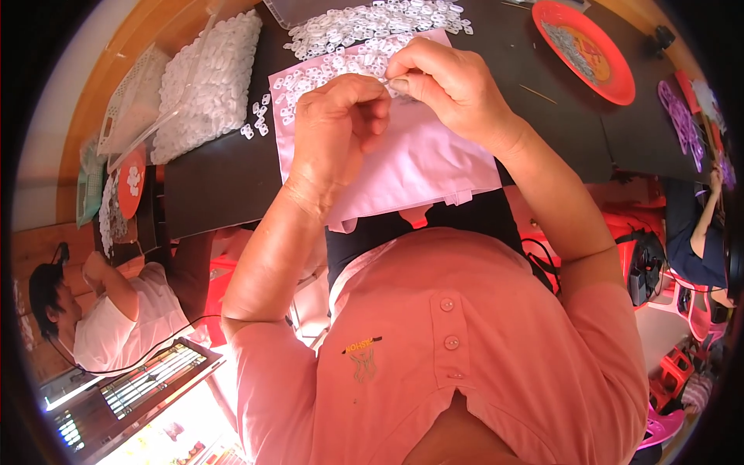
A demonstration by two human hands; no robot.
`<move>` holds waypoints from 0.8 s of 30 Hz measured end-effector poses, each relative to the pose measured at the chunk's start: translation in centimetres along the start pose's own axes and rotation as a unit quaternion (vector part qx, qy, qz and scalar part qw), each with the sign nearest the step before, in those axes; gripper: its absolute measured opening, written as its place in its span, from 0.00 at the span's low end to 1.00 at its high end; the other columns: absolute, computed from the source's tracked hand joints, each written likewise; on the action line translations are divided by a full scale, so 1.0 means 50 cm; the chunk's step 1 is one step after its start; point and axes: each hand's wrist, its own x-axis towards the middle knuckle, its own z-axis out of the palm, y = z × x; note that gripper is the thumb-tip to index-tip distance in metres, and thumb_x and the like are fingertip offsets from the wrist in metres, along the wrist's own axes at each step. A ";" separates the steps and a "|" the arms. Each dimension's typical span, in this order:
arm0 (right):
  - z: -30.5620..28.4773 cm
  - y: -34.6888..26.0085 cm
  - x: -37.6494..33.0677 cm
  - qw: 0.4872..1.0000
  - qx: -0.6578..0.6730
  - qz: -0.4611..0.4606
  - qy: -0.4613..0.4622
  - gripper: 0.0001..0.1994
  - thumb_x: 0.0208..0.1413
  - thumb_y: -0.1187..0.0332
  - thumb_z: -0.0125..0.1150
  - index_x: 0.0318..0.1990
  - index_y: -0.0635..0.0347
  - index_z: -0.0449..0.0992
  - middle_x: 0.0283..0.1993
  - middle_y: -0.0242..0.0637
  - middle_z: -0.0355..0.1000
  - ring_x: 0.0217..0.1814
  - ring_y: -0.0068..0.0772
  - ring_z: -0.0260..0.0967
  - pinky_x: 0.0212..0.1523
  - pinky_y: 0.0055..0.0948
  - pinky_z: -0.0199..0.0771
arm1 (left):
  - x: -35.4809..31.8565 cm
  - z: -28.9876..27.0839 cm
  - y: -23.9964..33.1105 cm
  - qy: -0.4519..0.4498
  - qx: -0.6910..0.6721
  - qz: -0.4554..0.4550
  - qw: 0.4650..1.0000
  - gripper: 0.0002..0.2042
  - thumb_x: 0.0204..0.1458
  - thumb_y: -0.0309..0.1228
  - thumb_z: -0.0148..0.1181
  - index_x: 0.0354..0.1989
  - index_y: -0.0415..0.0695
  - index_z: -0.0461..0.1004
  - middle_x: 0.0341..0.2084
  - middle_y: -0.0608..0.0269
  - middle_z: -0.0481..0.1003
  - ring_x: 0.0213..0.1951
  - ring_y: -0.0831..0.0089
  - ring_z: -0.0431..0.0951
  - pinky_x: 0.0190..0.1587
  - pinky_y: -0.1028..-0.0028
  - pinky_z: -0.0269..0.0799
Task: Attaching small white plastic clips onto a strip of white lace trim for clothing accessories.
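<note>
My left hand and my right hand meet above a pink cloth that hangs over the table's near edge. The right thumb and forefinger are pinched together. Curled fingers of the left hand come up close beside them. Whatever sits between the fingertips is too small and covered to name. Many small white plastic pieces with holes are spread on the cloth's far part, just beyond my hands. Farther back lies a heap of similar white pieces on the dark table.
At left stands a large mass of white pieces beside a clear plastic tray. A red plate holds small metallic bits at back right, near a thin stick. Purple strands lie far right. A person sits at left.
</note>
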 end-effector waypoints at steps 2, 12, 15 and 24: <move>0.000 -0.003 -0.002 0.999 0.021 0.022 -0.022 0.04 0.54 0.80 0.59 0.36 0.65 0.72 0.31 0.34 0.73 0.31 0.27 0.72 0.34 0.23 0.72 | -0.010 -0.008 0.011 0.033 0.125 0.050 0.990 0.06 0.50 0.27 0.56 0.25 0.37 0.74 0.17 0.63 0.71 0.17 0.79 0.66 0.18 0.79 0.58; -0.003 -0.010 0.009 0.998 0.005 0.058 -0.020 0.04 0.53 0.78 0.61 0.36 0.64 0.73 0.30 0.33 0.74 0.31 0.23 0.71 0.33 0.21 0.71 | -0.018 -0.153 0.038 0.099 0.433 0.159 0.882 0.06 0.48 0.22 0.57 0.32 0.37 0.78 0.22 0.72 0.73 0.25 0.86 0.68 0.29 0.84 0.64; 0.000 0.004 0.012 0.997 0.001 0.078 -0.010 0.04 0.53 0.79 0.60 0.37 0.64 0.74 0.31 0.32 0.74 0.31 0.21 0.70 0.33 0.20 0.70 | -0.024 -0.168 0.040 0.092 0.438 0.151 0.881 0.06 0.48 0.21 0.57 0.34 0.37 0.78 0.23 0.72 0.74 0.25 0.86 0.68 0.28 0.84 0.64; 0.022 0.051 0.029 0.953 0.153 -0.209 0.156 0.04 0.50 0.80 0.59 0.32 0.65 0.71 0.27 0.41 0.71 0.26 0.35 0.72 0.27 0.28 0.70 | -0.037 -0.204 0.047 0.108 0.465 0.206 0.854 0.07 0.49 0.19 0.57 0.36 0.38 0.79 0.25 0.69 0.75 0.25 0.83 0.69 0.28 0.82 0.64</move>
